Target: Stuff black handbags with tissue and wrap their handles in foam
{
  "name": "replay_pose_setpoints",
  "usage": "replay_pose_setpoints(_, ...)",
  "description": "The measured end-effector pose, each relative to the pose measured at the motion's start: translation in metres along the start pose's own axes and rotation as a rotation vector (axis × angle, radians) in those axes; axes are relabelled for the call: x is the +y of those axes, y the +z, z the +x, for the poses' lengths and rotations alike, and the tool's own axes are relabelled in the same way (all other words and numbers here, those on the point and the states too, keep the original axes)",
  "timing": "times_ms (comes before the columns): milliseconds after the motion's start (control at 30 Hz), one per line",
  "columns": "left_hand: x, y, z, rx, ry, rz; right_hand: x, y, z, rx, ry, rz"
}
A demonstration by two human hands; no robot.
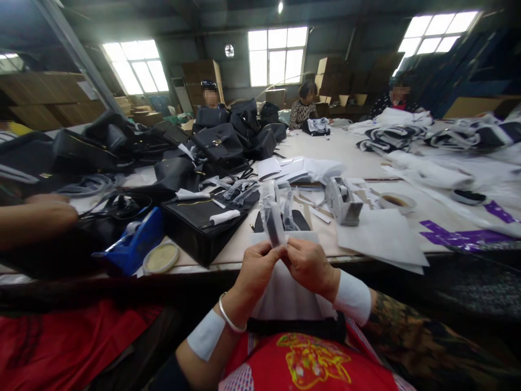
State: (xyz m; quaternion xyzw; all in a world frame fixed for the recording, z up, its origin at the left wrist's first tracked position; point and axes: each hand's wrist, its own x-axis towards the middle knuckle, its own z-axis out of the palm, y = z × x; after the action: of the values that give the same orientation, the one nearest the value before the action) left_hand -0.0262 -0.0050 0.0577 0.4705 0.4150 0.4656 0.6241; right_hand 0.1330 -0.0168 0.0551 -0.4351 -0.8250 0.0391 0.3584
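Note:
In the middle of the head view, a dark bag handle [273, 222] stands up in a whitish see-through wrapping. My left hand [257, 274] is closed, with thumb and fingers pinched at its lower end. Touching it from the other side, my right hand [311, 270] is closed in a pinch on the same wrapping. Another wrapped strip [288, 209] rises just behind. Below my hands hangs a white sheet [280, 296], over what looks like a dark bag partly hidden beneath it. My fingers cover the exact pinch point.
A black bag [203, 222] and a blue tape dispenser [136, 241] lie left, near a round tin [161, 257]. A grey tape dispenser [343, 201], white sheets [378, 236] and a tape roll [395, 202] are right. A co-worker's arm [36, 220] reaches in from the left.

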Motion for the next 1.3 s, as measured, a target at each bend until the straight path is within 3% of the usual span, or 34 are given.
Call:
replay_pose_setpoints(100,-0.005,0.003,-0.002,0.042,0.090,-0.018,0.001,-0.007,0.002,-0.088,0.126,0.259)
replay_pose_setpoints(267,-0.004,-0.004,-0.010,-0.058,0.456,0.322,0.004,-0.025,0.015,-0.298,0.570,1.089)
replay_pose_setpoints(367,-0.006,-0.008,-0.013,-0.148,0.579,0.432,0.001,-0.027,0.021,-0.289,0.843,1.301)
replay_pose_setpoints(433,-0.008,-0.012,-0.013,-0.175,0.580,0.470,-0.003,-0.025,0.022,-0.255,0.914,1.333)
replay_pose_setpoints(533,-0.005,-0.021,-0.009,-0.251,0.367,0.371,-0.007,-0.022,0.019,-0.205,0.762,1.183)
replay_pose_setpoints(667,0.001,-0.026,-0.002,-0.265,-0.141,-0.161,-0.006,-0.016,0.011,-0.159,0.278,0.603)
replay_pose_setpoints(733,0.003,-0.023,0.001,-0.222,-0.255,-0.313,-0.004,-0.011,0.006,-0.143,0.091,0.336)
replay_pose_setpoints(800,0.003,-0.018,0.002,-0.167,-0.267,-0.351,-0.002,-0.009,0.003,-0.151,0.002,0.184)
replay_pose_setpoints(867,0.003,-0.015,0.000,-0.106,-0.215,-0.316,0.000,-0.010,0.003,-0.166,0.022,0.187)
replay_pose_setpoints(933,0.004,-0.013,-0.004,-0.075,-0.080,-0.158,0.002,-0.015,0.007,-0.218,0.144,0.411)
replay_pose_setpoints(1033,0.003,-0.013,-0.011,-0.069,0.243,0.233,0.004,-0.023,0.015,-0.306,0.487,0.944)
replay_pose_setpoints(1133,-0.001,-0.013,-0.016,-0.073,0.446,0.463,0.000,-0.026,0.023,-0.253,0.799,1.195)
replay_pose_setpoints(1200,-0.003,-0.014,-0.016,-0.087,0.443,0.485,-0.004,-0.025,0.026,-0.207,0.857,1.197)
replay_pose_setpoints(1300,-0.001,-0.021,-0.011,-0.197,0.210,0.319,-0.008,-0.022,0.024,-0.188,0.699,1.045)
